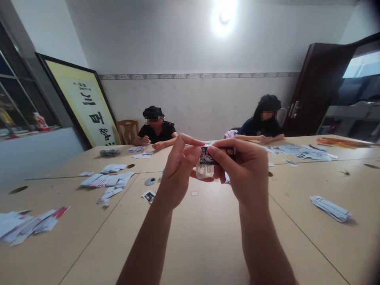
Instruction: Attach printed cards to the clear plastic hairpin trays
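L hand (179, 168) & R hand (249, 166) obs. raised at 12 o'clock, over table (204, 237). Fingers of both grasp sm. blk printed card (204, 156), held betw. them; R thumb across its face. Clear plastic piece (204, 171) directly below card. Folded paper bundle (331, 208) at 2 o'clock; loose papers (103, 180) approx. 10 o'clock. Co-worker (158, 132) seated, 11 o'clock.
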A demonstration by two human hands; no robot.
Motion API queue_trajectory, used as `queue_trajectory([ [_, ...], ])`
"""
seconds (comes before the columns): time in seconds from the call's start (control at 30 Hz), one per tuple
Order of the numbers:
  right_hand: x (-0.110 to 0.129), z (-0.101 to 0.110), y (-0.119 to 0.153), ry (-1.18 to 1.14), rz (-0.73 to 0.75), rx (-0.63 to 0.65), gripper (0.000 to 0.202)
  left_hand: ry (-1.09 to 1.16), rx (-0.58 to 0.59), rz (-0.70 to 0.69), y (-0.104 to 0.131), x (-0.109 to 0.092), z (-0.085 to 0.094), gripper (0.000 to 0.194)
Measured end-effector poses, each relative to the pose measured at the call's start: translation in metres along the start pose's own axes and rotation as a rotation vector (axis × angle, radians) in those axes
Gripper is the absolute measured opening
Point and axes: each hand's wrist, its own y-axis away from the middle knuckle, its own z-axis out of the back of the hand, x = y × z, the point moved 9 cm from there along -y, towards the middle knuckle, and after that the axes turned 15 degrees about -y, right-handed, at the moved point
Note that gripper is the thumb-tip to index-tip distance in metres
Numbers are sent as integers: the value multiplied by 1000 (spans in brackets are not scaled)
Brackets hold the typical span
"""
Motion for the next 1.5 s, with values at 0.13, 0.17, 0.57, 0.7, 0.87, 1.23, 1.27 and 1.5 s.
queue_trajectory([
  [0.13, 0, 0, 1, 14, 1, -6, 10, -4, -4, -25, -1, 1, 1, 14],
  [0.17, 0, 0, 1, 15, 1, -4, 10, -8, -4, -27, -1, 1, 1, 13],
  [0.57, -1, 0, 2, 42, 3, -24, 7, -51, -53, 18, 0, 2, 5, 9],
  [0.7, 1, -1, 2, 42, 2, 2, 7, -31, -61, 25, 0, 1, 5, 12],
  [0.87, 1, -1, 2, 48, 0, 6, 7, -33, -65, 43, 0, 2, 6, 15],
  [1.23, 1, -1, 2, 55, 4, 5, 7, -40, -34, 50, 0, 0, 2, 17],
  [1.27, 1, -1, 2, 51, 0, 6, 7, -37, -28, 34, 0, -1, 2, 17],
  [1.5, -1, -2, 2, 40, -9, -7, 7, -155, -108, -55, 0, -7, 6, 19],
])
